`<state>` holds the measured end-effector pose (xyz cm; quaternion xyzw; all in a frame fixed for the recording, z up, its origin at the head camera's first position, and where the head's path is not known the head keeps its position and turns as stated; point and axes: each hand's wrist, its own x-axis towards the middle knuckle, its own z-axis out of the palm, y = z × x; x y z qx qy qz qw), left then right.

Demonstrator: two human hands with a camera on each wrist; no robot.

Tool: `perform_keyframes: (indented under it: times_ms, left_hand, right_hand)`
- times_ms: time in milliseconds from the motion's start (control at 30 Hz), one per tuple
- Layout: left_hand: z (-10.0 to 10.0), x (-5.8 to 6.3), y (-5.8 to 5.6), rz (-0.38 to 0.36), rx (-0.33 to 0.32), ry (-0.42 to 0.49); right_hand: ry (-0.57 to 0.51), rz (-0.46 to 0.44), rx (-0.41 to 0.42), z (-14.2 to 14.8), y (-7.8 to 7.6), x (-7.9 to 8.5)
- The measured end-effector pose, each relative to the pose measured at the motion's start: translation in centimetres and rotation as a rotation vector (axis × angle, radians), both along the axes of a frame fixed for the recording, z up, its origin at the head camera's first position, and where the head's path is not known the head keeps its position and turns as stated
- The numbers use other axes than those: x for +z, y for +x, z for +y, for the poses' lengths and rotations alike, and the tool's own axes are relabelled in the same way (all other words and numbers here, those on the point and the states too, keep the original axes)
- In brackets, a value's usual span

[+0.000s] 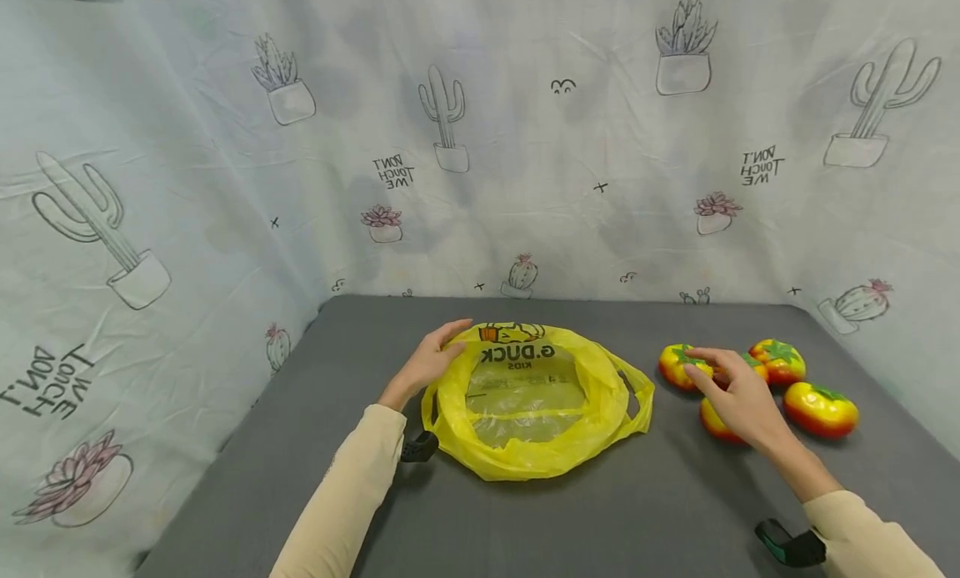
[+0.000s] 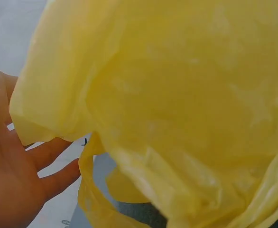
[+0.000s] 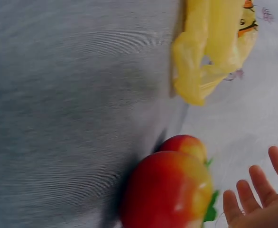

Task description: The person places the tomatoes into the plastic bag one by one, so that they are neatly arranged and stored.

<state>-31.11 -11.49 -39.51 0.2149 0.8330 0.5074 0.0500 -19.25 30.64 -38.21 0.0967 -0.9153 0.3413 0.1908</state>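
Head view: my left grip, left of centre in the lower half of the frame, is apart, its fingers loosely extended at the upper-left rim of the yellow plastic bag. In the left wrist view those fingers spread out from the left edge and run partly behind the plastic. My right grip, at the lower right of the head frame, is apart as well, poised over the red-and-yellow fruits; the right wrist view shows its straight fingers at the lower right, with a gap between them and two fruits at bottom centre. I count five fruits with green tops, some partly covered by my hand. The bag sits at lower centre, mouth spread wide, mirrored "G.DUCK KIDS" lettering inside its far side and a handle loop lying to the right. Black bands show near both my wrists, by beige sleeves. Under everything is the grey desk, and a pale cloth printed with potted cacti fills the upper frame.
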Motion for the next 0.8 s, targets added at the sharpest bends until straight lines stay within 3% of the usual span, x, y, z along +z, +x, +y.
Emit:
perform_keyframes:
  times_ms: [133,367,600,800]
  left_hand:
    - [0.0,-0.2,-0.1,-0.007,0.012,0.032]
    - [0.0,-0.9,-0.1,-0.023,0.034,0.049]
    - [-0.3,-1.6,-0.2,-0.055,0.071,0.103]
    - [-0.3,-1.8,-0.5,-0.045,0.044,0.126]
  right_hand:
    - [0.042,0.025,-0.054,0.7,0.3,-0.8]
    - [0.004,0.012,-0.137,1.8,0.9,-1.9]
    - [0.025,-0.026,-0.145,2.9,0.8,-2.9]
    - [0.034,-0.074,-0.125,3.6,1.0,-3.5]
